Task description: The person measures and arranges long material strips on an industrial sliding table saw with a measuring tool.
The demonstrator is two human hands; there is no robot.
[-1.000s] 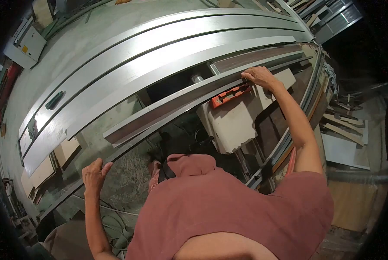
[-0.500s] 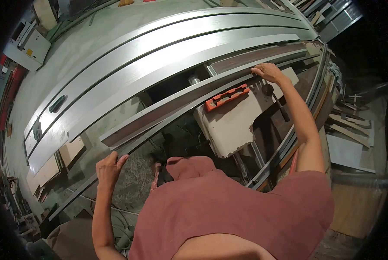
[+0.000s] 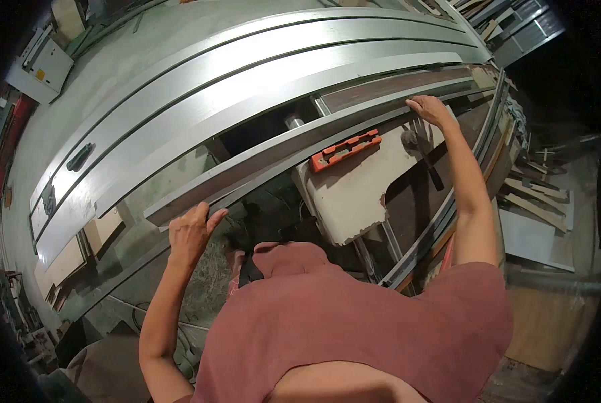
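Observation:
A long, thin grey strip (image 3: 280, 167) runs diagonally before me, its left end reaching down past my left hand. My left hand (image 3: 191, 236) is closed around it, thumb pointing right. At the strip's right part, my right hand (image 3: 433, 110) grips it with bent fingers; the fingertips are partly hidden. Just beyond the strip, and almost parallel to it, lies a long metal fence-like bar (image 3: 226, 168). An orange plastic holder (image 3: 344, 150) sits on a cream-coloured housing (image 3: 347, 195) between my hands. Below my right hand is a dark, long-handled tool (image 3: 429, 158).
A wide silver machine table (image 3: 246, 80) with dark grooves stretches across the far side. A dark green object (image 3: 79, 158) rests on its left part. Wood offcuts (image 3: 535, 201) lie at the right, boards (image 3: 65, 258) at the lower left. A white cabinet (image 3: 45, 67) stands far left.
My left hand has moved right and slightly up, bringing the strip closer to the metal bar. My right hand has shifted a little to the right. The whole view has drifted slightly.

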